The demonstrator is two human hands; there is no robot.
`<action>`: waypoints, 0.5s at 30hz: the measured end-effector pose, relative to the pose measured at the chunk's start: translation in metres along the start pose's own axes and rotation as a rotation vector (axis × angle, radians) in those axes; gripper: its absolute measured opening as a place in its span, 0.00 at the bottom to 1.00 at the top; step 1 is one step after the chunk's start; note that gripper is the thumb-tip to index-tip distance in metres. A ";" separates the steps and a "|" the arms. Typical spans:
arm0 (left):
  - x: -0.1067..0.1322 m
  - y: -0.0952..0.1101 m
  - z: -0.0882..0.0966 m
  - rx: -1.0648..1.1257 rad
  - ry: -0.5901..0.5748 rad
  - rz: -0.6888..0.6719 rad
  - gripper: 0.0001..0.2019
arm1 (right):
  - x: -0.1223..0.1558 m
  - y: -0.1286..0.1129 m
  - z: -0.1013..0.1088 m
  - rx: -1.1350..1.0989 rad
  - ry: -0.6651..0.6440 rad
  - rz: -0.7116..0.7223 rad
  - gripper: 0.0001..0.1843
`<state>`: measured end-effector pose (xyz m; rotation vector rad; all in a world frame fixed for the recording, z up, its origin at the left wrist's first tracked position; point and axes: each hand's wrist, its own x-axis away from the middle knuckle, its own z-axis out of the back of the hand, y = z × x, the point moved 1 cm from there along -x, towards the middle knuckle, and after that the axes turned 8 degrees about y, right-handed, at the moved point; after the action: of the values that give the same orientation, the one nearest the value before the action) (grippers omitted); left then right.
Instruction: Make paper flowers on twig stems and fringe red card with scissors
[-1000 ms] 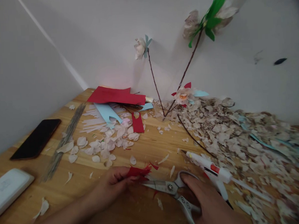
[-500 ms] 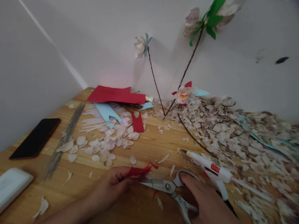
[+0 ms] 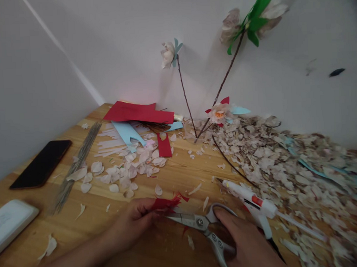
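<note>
My left hand [image 3: 132,222] pinches a small red paper piece [image 3: 166,203] with a fringed edge, low over the wooden table [image 3: 175,177]. My right hand [image 3: 247,245] grips the handles of steel scissors [image 3: 198,224], whose blades point left and reach the red piece. A white glue gun [image 3: 250,201] with a red label lies just right of the scissors, its nozzle pointing up-left.
Pale petal scraps [image 3: 272,156] are heaped along the right. Paper flowers on twigs [image 3: 182,89] lean on the wall. Red paper sheets [image 3: 135,112], a light blue cutout [image 3: 127,134], a bundle of thin wires [image 3: 75,166], a black phone [image 3: 41,164] and a white case [image 3: 8,224] lie at left.
The scissors and my right hand have shifted slightly left towards the red piece. My left hand has barely moved.
</note>
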<state>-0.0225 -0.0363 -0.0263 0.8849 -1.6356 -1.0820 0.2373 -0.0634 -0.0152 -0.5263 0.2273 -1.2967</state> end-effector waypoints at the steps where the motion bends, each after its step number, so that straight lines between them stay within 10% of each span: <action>1: 0.000 0.002 -0.001 0.005 -0.003 0.002 0.14 | 0.000 -0.001 0.001 -0.008 0.001 0.002 0.11; 15: 0.000 0.004 0.001 0.124 -0.120 0.085 0.11 | -0.006 -0.001 0.006 0.017 -0.023 -0.003 0.15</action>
<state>-0.0238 -0.0351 -0.0226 0.8358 -1.8402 -0.9997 0.2374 -0.0564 -0.0102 -0.5270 0.1963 -1.2940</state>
